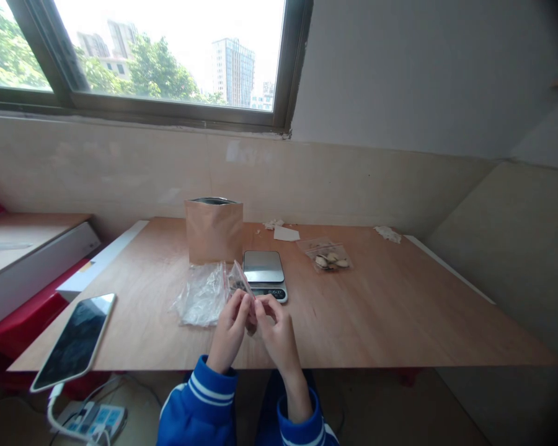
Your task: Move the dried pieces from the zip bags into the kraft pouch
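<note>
Left hand (230, 331) and right hand (279, 337) curled together, fingertips (246, 303) pinching small clear zip bag (238, 279), beside digital scale (263, 275)

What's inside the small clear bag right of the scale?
The clear plastic zip bag holds pale flat shell-like pieces; any pieces beneath are covered by the top layer.

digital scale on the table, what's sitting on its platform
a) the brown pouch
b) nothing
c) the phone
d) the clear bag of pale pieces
b, the steel platform of the digital scale is bare, while the brown pouch stands behind it to the left and the left hand and right hand hold a small clear bag in front of it.
</note>
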The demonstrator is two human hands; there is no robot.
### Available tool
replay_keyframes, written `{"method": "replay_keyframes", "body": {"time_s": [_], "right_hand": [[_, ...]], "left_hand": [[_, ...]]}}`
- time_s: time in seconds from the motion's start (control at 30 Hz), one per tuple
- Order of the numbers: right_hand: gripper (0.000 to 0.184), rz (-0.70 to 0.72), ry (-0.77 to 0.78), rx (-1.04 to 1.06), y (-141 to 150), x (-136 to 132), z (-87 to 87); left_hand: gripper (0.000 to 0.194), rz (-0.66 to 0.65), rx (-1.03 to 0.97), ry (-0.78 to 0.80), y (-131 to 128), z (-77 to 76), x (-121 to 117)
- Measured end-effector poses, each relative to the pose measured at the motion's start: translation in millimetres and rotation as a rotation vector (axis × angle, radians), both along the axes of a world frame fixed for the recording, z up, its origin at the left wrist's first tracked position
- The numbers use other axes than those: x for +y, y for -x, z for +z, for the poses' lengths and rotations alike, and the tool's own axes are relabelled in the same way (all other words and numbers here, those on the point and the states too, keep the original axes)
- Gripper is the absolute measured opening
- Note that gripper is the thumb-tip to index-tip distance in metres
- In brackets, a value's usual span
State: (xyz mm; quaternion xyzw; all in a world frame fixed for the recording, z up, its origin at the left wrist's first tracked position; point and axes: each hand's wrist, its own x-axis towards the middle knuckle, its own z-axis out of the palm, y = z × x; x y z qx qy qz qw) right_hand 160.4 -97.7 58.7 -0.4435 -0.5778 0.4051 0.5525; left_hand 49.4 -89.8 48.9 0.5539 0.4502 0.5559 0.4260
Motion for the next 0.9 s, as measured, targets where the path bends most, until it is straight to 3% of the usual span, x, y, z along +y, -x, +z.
{"method": "replay_keyframes", "body": {"time_s": [0.27,0.43,0.6,0.73,0.9], "right_hand": [[0.026,0.046,-0.036,-0.012,-2.5,-0.4,4.2],[0.023,0.004,-0.041,-0.054,-3.7,-1.8,4.0],[0.022,-0.182,-0.029,-0.062,4.1,-3.5,0.8],[0.023,-0.243,-0.017,-0.034,2.6,0.0,-5.1],[0.037,-0.593,0.061,0.13,-34.6,12.8,-24.1]], "left_hand": [[0.034,-0.017,0.039,-0.024,0.7,4.0,-2.1],[0.031,0.019,0.114,-0.073,-0.9,1.6,-0.2],[0.028,0.01,0.18,-0.12,-5.4,0.3,0.7],[0.025,0.032,0.198,-0.12,-4.4,0.3,-1.6],[0.026,0.174,0.252,-0.084,11.8,-0.3,-1.8]]}}
